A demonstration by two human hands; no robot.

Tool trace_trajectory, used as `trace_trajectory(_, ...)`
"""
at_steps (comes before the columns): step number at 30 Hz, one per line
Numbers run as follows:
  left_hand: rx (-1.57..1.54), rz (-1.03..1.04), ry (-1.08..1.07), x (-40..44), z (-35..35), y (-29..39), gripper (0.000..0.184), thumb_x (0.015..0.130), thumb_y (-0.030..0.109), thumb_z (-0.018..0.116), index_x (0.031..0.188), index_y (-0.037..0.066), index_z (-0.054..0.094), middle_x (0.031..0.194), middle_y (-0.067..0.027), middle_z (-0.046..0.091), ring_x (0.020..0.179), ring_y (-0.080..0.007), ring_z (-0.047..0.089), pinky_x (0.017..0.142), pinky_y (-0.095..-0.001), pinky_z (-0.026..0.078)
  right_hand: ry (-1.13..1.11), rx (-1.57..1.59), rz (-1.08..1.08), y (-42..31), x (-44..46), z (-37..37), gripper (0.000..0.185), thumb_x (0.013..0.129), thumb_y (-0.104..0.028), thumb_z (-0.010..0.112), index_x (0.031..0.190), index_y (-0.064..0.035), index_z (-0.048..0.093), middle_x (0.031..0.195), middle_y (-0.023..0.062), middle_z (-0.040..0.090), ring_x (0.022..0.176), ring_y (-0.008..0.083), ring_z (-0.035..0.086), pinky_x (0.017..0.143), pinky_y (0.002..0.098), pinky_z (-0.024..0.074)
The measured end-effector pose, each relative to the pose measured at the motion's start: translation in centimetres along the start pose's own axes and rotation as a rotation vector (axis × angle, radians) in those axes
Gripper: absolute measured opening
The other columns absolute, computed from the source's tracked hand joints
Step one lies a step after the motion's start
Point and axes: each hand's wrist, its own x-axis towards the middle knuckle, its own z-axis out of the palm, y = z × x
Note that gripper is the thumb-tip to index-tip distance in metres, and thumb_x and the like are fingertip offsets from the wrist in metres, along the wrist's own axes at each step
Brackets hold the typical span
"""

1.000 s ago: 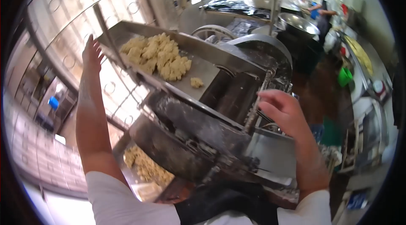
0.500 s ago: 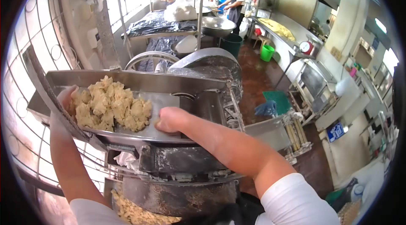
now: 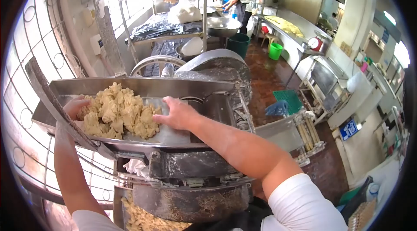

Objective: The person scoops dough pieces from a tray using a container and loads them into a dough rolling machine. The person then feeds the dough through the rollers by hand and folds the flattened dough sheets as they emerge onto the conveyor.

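Note:
A crumbly mound of yellowish dough [image 3: 121, 111] lies in the metal tray [image 3: 195, 84] of a flour-dusted machine. At the mound's left side is my left hand [image 3: 76, 107], its fingers stretched along the dough; a slanted metal bar hides part of the wrist. My right hand [image 3: 177, 114] is on the right side, fingers apart, with the thumb at the dough's edge. Neither hand is closed around anything. Below the machine, a lower tray holds loose dough pieces [image 3: 152, 216].
The slanted bar [image 3: 56, 100] crosses over my left forearm. Behind the machine stand a rack [image 3: 167, 33] and a large metal bowl [image 3: 222, 27]. Another person [image 3: 239, 3] works at the back. A scale [image 3: 313, 43] and yellow dough [image 3: 284, 26] sit on the right-hand counter.
My right hand has opened from a closed shape, its fingers lifting and spreading beside the dough. My left hand stays at the left side, with its fingers showing more clearly.

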Motion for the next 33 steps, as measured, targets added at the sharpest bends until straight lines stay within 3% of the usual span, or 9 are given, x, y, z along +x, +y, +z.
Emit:
trace_trajectory(5,0.038,0.034,-0.375,0.5,0.3,1.1,0.046,0.080,0.016,0.069,0.122,0.002,0.054,0.107,-0.0062,0.064,0.093,-0.0153,0.063,0.073,-0.0292,0.055,-0.333,0.454,-0.036,-0.4,0.9,-0.2,0.084,0.082,-0.053,0.069,0.137,0.0043,0.043,0.138,0.0224,0.049,0.128,0.0279,0.048,0.106,0.0345,0.0373)
trace_trajectory(8,0.534,0.043,-0.196,2.6,0.7,1.4,0.052,0.079,0.013,0.070,0.126,0.001,0.053,0.109,-0.0074,0.065,0.094,-0.0155,0.062,0.076,-0.0308,0.053,-0.391,0.351,-0.057,-0.3,0.6,-0.5,0.079,0.083,-0.047,0.071,0.137,0.0031,0.044,0.137,0.0207,0.051,0.126,0.0265,0.049,0.106,0.0339,0.0381)
trace_trajectory(15,0.405,0.072,-0.214,6.0,-1.7,-1.2,0.055,0.079,0.013,0.069,0.129,-0.001,0.051,0.110,-0.0081,0.065,0.100,-0.0165,0.060,0.084,-0.0315,0.049,-0.359,0.452,-0.093,0.8,1.0,0.3,0.071,0.083,-0.044,0.070,0.132,0.0020,0.049,0.124,0.0182,0.061,0.112,0.0256,0.059,0.097,0.0346,0.0442)
trace_trajectory(18,0.662,0.386,0.155,6.2,-2.8,-2.0,0.055,0.083,0.016,0.067,0.131,-0.002,0.050,0.114,-0.0095,0.063,0.105,-0.0177,0.058,0.089,-0.0324,0.047,-0.233,0.176,-0.161,-0.1,0.0,-0.5,0.067,0.083,-0.044,0.069,0.131,-0.0006,0.051,0.119,0.0194,0.063,0.109,0.0292,0.061,0.094,0.0370,0.0464)
trace_trajectory(20,0.132,0.763,0.450,4.1,-2.6,-1.3,0.055,0.087,0.019,0.064,0.134,-0.003,0.048,0.119,-0.0118,0.060,0.109,-0.0196,0.056,0.094,-0.0333,0.044,-0.021,-0.104,-0.229,-0.7,-1.3,-1.3,0.065,0.085,-0.047,0.063,0.130,-0.0022,0.052,0.126,0.0204,0.059,0.116,0.0326,0.057,0.099,0.0396,0.0446)
trace_trajectory(25,-0.054,1.038,1.124,-8.7,0.6,-10.9,0.050,0.095,0.029,0.059,0.132,-0.004,0.051,0.130,-0.0138,0.055,0.116,-0.0209,0.053,0.098,-0.0320,0.041,0.201,-0.133,-0.305,-0.2,-3.6,-4.4,0.060,0.083,-0.044,0.065,0.127,-0.0039,0.054,0.123,0.0198,0.060,0.113,0.0342,0.058,0.096,0.0419,0.0460)
trace_trajectory(28,0.031,0.438,1.239,-16.2,1.5,-26.5,0.052,0.095,0.031,0.058,0.133,-0.004,0.050,0.128,-0.0159,0.058,0.116,-0.0231,0.055,0.096,-0.0345,0.045,0.286,-0.160,-0.470,2.0,-6.6,-7.8,0.055,0.080,-0.040,0.070,0.121,-0.0048,0.059,0.117,0.0188,0.063,0.107,0.0341,0.061,0.092,0.0409,0.0486)
trace_trajectory(31,-0.785,-0.189,0.806,-24.2,6.6,-50.4,0.024,0.091,0.036,0.056,0.093,0.013,0.060,0.067,0.0047,0.051,0.060,-0.0113,0.050,0.053,-0.0335,0.045,0.159,-0.031,-0.349,5.1,-12.4,-13.2,0.048,0.081,-0.036,0.072,0.119,-0.0089,0.063,0.106,0.0153,0.068,0.099,0.0277,0.065,0.083,0.0384,0.0509)
trace_trajectory(33,-0.722,-0.518,0.854,-34.7,20.1,-51.9,0.032,0.087,0.037,0.060,0.106,0.012,0.059,0.089,-0.0028,0.058,0.076,-0.0196,0.055,0.057,-0.0317,0.045,0.157,0.292,-0.179,8.7,-16.8,-14.8,0.041,0.089,-0.025,0.068,0.124,-0.0042,0.061,0.111,0.0114,0.068,0.096,0.0137,0.063,0.080,0.0269,0.0500)
